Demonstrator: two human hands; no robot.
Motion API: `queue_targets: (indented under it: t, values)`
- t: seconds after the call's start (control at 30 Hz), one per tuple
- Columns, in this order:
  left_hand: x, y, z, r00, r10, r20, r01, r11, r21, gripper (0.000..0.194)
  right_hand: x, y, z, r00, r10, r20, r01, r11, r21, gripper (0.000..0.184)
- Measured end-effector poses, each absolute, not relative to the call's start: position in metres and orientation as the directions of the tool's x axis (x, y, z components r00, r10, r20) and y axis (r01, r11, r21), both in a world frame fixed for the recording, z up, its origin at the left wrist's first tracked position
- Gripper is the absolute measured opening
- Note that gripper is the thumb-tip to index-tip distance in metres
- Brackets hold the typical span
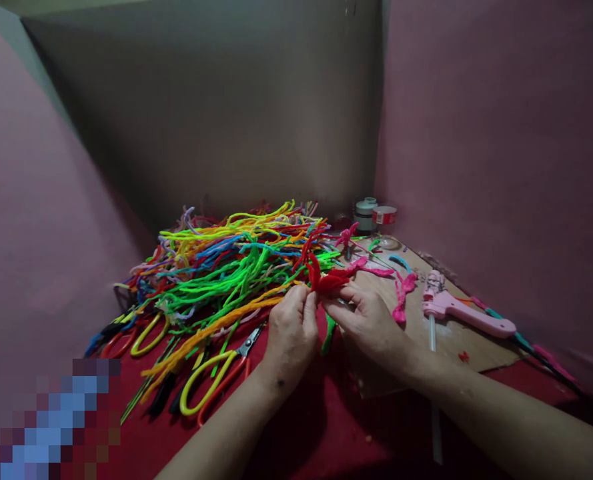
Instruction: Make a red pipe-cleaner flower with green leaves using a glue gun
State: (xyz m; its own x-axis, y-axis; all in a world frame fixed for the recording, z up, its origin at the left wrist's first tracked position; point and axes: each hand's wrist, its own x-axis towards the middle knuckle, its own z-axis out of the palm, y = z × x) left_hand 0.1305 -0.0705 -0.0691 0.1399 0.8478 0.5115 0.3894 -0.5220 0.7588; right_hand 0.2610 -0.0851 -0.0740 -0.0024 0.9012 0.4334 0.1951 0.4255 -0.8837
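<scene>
Both hands meet in the middle of the view around a red fuzzy pipe-cleaner flower with pointed petals. My left hand pinches its base between thumb and fingers. From the other side, my right hand grips the lower right of the same flower, its fingertips partly hidden. Just behind them lies a large heap of pipe cleaners in green, yellow, orange, blue and red. A green pipe-cleaner piece shows below the hands.
Scissors with yellow and red handles lie on the red cloth at left. A pink glue gun rests on a cardboard sheet, near pink pipe-cleaner shapes. A jar and a tape roll stand behind.
</scene>
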Motion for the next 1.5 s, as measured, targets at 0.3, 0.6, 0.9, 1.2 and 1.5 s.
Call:
queue_targets:
  t: [0.3,0.6,0.9,1.2,1.5]
  values:
    - [0.135,-0.073,-0.066,0.236,0.969,0.069,-0.053,-0.058,0.997,0.029,0.263,-0.079,-0.079,-0.015,0.944,0.33,-0.129,0.326,-0.937,0.018]
    - [0.131,-0.073,-0.062,0.442,0.896,-0.035,-0.292,0.181,0.939,0.027,0.258,-0.08,-0.081,-0.143,0.968,0.208,-0.524,0.105,-0.845,0.012]
    - [0.126,-0.072,-0.061,0.663,0.745,-0.08,-0.35,0.403,0.845,0.017,0.262,-0.077,-0.08,-0.244,0.956,0.163,-0.564,-0.003,-0.826,0.017]
    - [0.128,-0.077,-0.058,0.587,0.804,-0.099,-0.304,0.332,0.893,0.025,0.257,-0.083,-0.072,-0.172,0.979,0.108,-0.58,-0.012,-0.815,0.022]
    - [0.139,-0.078,-0.063,0.229,0.96,0.162,-0.023,-0.161,0.987,0.02,0.249,-0.082,-0.074,-0.149,0.971,0.187,-0.59,0.065,-0.805,0.023]
